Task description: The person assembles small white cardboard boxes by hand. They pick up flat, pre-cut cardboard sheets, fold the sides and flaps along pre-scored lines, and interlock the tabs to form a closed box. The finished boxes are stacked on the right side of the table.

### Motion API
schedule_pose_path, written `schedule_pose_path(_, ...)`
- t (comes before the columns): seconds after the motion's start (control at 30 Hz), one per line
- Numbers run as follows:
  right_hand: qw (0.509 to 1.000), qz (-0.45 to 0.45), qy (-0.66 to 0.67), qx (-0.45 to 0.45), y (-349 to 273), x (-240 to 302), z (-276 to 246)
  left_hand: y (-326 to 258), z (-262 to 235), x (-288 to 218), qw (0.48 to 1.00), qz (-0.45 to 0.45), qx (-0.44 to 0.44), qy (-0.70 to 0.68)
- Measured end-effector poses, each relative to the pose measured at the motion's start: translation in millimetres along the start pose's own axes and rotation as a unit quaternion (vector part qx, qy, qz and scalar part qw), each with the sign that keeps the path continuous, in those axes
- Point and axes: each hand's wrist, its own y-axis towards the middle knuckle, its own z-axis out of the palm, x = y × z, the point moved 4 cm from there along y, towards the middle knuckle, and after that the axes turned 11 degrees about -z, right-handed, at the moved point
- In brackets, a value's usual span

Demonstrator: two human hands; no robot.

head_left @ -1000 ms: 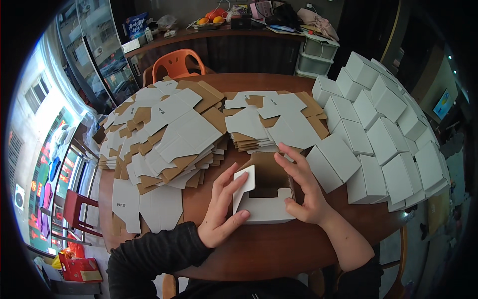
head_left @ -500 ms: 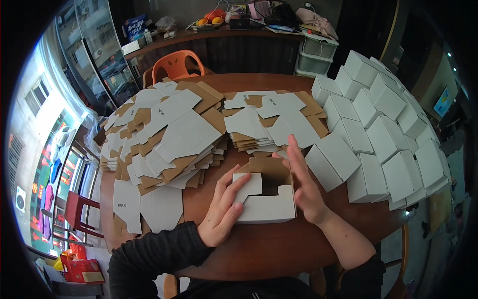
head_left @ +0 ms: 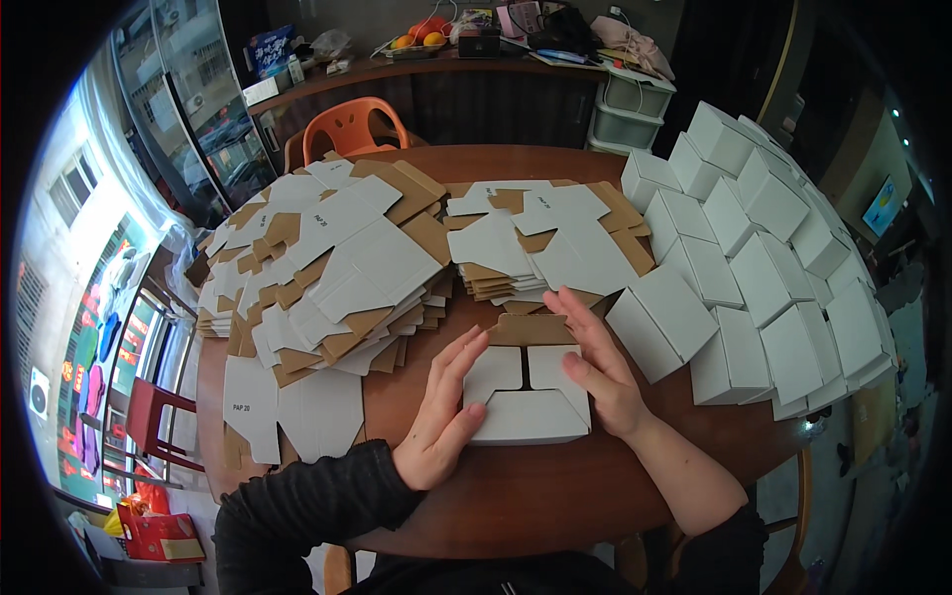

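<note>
Flanking a small, rectangular box of white cardboard (head_left: 531,426), the bare left hand (head_left: 436,416) and the bare right hand (head_left: 607,387) stand one on either side of it. The box sits upright on the polished, reddish-brown wooden bench (head_left: 476,506), at its near side, directly in front of the person. Its front wall is plain, smooth white. Above that, a white strip with slanted corners runs along the near edge of the top, and two white side flaps (head_left: 494,368) lie folded inward, their inner edges almost meeting, with a narrow dark slit between them. At the far side a brown cardboard flap (head_left: 535,328) rises beyond them. The left hand's fingers are stretched out and close together along the left side, the thumb apart by the front corner. On the right, the fingers are extended and lie near one another, the thumb spread away over the right flap; whether it presses down, I cannot tell. Beyond the box lie layered stacks of flat, white-and-brown cardboard blanks (head_left: 377,268), and to the right rises a heap of closed, white cardboard boxes (head_left: 769,278).
</note>
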Motion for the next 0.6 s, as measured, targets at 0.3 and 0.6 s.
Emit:
schedule_pose_path(0.3, 0.998, -0.057, -0.01, -0.018, -4, 2, 2, 0, 2, 3, 1.0, 0.001, -0.016, -0.019)
schedule_pose_path(0.6, 0.996, -0.055, -0.066, 0.021, -4, 12, 2, -1, 1, 3, 1.0, 0.003, 0.003, 0.009)
